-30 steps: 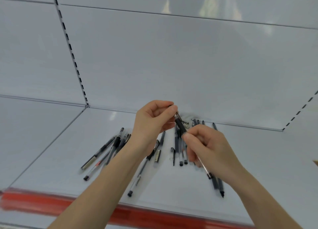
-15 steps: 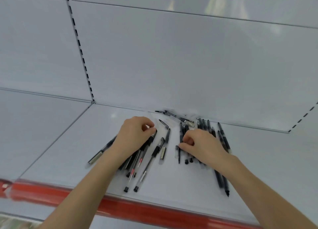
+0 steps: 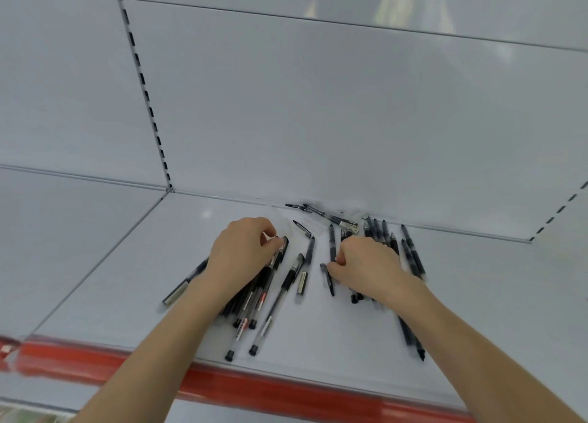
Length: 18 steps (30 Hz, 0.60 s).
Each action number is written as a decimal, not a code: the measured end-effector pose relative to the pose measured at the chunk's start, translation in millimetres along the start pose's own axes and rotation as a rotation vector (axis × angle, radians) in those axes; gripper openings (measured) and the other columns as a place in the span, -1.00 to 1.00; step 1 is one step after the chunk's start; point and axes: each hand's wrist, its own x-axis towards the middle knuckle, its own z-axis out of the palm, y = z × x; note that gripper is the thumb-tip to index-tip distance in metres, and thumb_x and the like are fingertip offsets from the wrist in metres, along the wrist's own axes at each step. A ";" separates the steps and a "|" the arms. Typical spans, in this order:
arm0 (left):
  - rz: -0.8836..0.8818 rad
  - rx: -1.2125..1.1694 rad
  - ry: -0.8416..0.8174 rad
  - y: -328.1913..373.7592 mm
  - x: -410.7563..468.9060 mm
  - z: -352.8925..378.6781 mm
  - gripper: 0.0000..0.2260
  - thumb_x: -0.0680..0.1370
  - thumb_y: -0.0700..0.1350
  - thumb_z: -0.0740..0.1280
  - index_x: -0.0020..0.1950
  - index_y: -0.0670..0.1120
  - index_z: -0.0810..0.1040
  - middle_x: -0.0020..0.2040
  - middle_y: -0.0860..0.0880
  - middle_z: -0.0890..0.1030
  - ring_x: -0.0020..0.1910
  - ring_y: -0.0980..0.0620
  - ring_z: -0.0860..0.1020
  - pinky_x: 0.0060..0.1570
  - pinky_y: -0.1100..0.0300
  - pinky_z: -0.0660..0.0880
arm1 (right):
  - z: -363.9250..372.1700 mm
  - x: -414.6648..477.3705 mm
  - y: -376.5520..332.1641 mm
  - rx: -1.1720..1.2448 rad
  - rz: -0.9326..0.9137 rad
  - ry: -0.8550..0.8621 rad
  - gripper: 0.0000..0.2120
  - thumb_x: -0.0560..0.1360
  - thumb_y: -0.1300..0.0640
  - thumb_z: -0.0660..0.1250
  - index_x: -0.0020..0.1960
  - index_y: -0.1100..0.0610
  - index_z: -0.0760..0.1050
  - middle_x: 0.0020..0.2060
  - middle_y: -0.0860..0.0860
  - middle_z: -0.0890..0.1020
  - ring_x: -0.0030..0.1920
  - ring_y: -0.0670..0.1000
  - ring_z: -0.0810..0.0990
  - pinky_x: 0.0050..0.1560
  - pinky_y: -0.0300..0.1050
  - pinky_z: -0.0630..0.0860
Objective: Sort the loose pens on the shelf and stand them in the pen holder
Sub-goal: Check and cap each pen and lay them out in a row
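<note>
A red strip [image 3: 222,381] runs along the front edge of the white shelf [image 3: 105,282], and two bare forearms reach in over it. The loose pens all lie flat on the shelf, none standing.

Nearest, a fan of clear-barrelled pens [image 3: 246,324] with black caps points toward the front edge. One single clear pen [image 3: 281,298] lies just to the right of the fan, with a short capped piece [image 3: 301,282] beside it.

The left hand [image 3: 241,251] rests on the upper part of the fan, fingers curled, thumb and forefinger pinching the black top of one of these pens.

The right hand [image 3: 366,263] sits well apart from the left hand, knuckles up and fingers tucked under. It appears to pinch a dark pen [image 3: 332,244] at its thumb, though the palm hides the grip. More pens lie beneath this hand, and a long black pen [image 3: 410,336] runs out under the wrist.

Farther back, a row of dark pens [image 3: 410,254] lies side by side to the right. A small heap of pens [image 3: 321,213] lies against the grey back panel [image 3: 318,104], where a slotted upright [image 3: 143,82] rises at the left.
</note>
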 end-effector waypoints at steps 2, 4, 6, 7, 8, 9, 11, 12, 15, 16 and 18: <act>0.006 0.011 0.001 -1.9 3.1 -0.2 -0.82 0.51 -0.02 0.31 0.03 -0.07 0.58 -0.14 0.02 0.57 -0.10 0.01 0.51 -0.09 0.19 0.42 | -1.5 -0.2 0.9 0.040 0.026 -0.010 -0.61 0.46 0.10 0.24 -0.47 0.12 0.18 -0.53 -0.01 0.29 -0.50 -0.01 0.27 -0.40 -0.19 0.24; -0.001 0.019 0.002 -3.5 8.0 -1.0 -0.82 0.51 -0.04 0.30 0.03 -0.08 0.59 -0.10 -0.01 0.60 -0.09 0.01 0.51 -0.07 0.18 0.42 | -2.7 -1.3 2.7 0.089 0.049 -0.028 -0.62 0.42 0.13 0.26 -0.48 0.13 0.18 -0.55 -0.01 0.28 -0.52 -0.02 0.26 -0.42 -0.21 0.24; -0.005 0.033 0.003 -4.5 14.8 -1.6 -0.84 0.51 -0.07 0.30 0.01 -0.10 0.59 -0.08 -0.03 0.61 -0.12 0.02 0.48 -0.10 0.20 0.39 | -3.3 -4.0 7.2 0.161 0.069 -0.018 -0.62 0.40 0.15 0.27 -0.51 0.12 0.19 -0.60 -0.02 0.30 -0.54 -0.03 0.27 -0.44 -0.21 0.25; -0.004 0.042 0.001 -4.0 18.4 -1.6 -0.85 0.51 -0.08 0.30 0.00 -0.11 0.59 -0.07 -0.04 0.62 -0.12 0.02 0.49 -0.09 0.20 0.39 | -3.9 -5.5 11.0 0.207 0.080 0.001 -0.62 0.40 0.15 0.27 -0.53 0.12 0.20 -0.62 -0.03 0.30 -0.54 -0.02 0.27 -0.46 -0.21 0.25; 0.002 0.051 -0.002 -2.9 22.0 -1.0 -0.85 0.51 -0.10 0.29 -0.02 -0.13 0.60 -0.06 -0.05 0.62 -0.10 0.00 0.50 -0.08 0.19 0.41 | -4.7 -7.7 15.5 0.254 0.096 0.028 -0.61 0.40 0.15 0.27 -0.54 0.11 0.21 -0.63 -0.02 0.29 -0.54 -0.02 0.27 -0.49 -0.22 0.24; 0.006 0.065 -0.013 -0.9 25.5 0.2 -0.84 0.51 -0.11 0.29 -0.03 -0.15 0.60 -0.04 -0.07 0.62 -0.06 -0.03 0.52 -0.04 0.16 0.44 | -5.8 -9.9 20.8 0.301 0.107 0.058 -0.62 0.40 0.16 0.27 -0.53 0.13 0.23 -0.61 0.00 0.29 -0.52 -0.01 0.25 -0.52 -0.25 0.22; 0.009 0.105 -0.046 3.7 32.9 4.4 -0.83 0.52 -0.11 0.27 -0.04 -0.18 0.59 -0.02 -0.09 0.62 -0.02 -0.08 0.53 -0.02 0.12 0.47 | -7.9 -14.1 31.9 0.400 0.134 0.110 -0.71 0.43 0.17 0.27 -0.42 0.29 0.40 -0.50 0.07 0.36 -0.43 0.00 0.31 -0.54 -0.33 0.21; 0.008 0.130 -0.065 6.0 37.0 7.5 -0.82 0.52 -0.11 0.26 -0.03 -0.19 0.58 -0.01 -0.10 0.61 -0.01 -0.09 0.53 -0.04 0.12 0.46 | -8.1 -15.9 36.4 0.465 0.142 0.127 -0.72 0.44 0.17 0.26 -0.29 0.39 0.47 -0.44 0.10 0.40 -0.39 0.00 0.34 -0.51 -0.35 0.25; -0.001 0.231 -0.136 11.5 48.5 17.4 -0.76 0.53 -0.06 0.25 0.05 -0.21 0.53 0.05 -0.12 0.57 -0.01 -0.08 0.51 -0.07 0.12 0.43 | -6.8 -20.8 45.1 0.704 0.157 0.161 -0.75 0.48 0.16 0.26 -0.19 0.35 0.53 -0.41 0.07 0.49 -0.39 -0.02 0.43 -0.25 -0.15 0.48; -0.001 0.253 -0.146 12.2 52.2 20.8 -0.74 0.53 -0.05 0.25 0.07 -0.21 0.50 0.06 -0.12 0.55 -0.01 -0.08 0.49 -0.07 0.11 0.42 | -7.1 -22.8 46.0 0.791 0.177 0.164 -0.80 0.49 0.16 0.26 -0.21 0.26 0.54 -0.41 0.03 0.53 -0.41 -0.06 0.46 -0.25 -0.12 0.49; -0.003 0.258 -0.152 14.3 58.2 25.1 -0.79 0.53 -0.06 0.26 0.01 -0.20 0.47 0.01 -0.13 0.52 -0.04 -0.08 0.48 -0.10 0.12 0.41 | -7.3 -25.8 47.3 0.940 0.203 0.146 -0.83 0.52 0.17 0.25 -0.21 0.16 0.54 -0.42 -0.01 0.55 -0.46 -0.14 0.47 -0.32 -0.22 0.45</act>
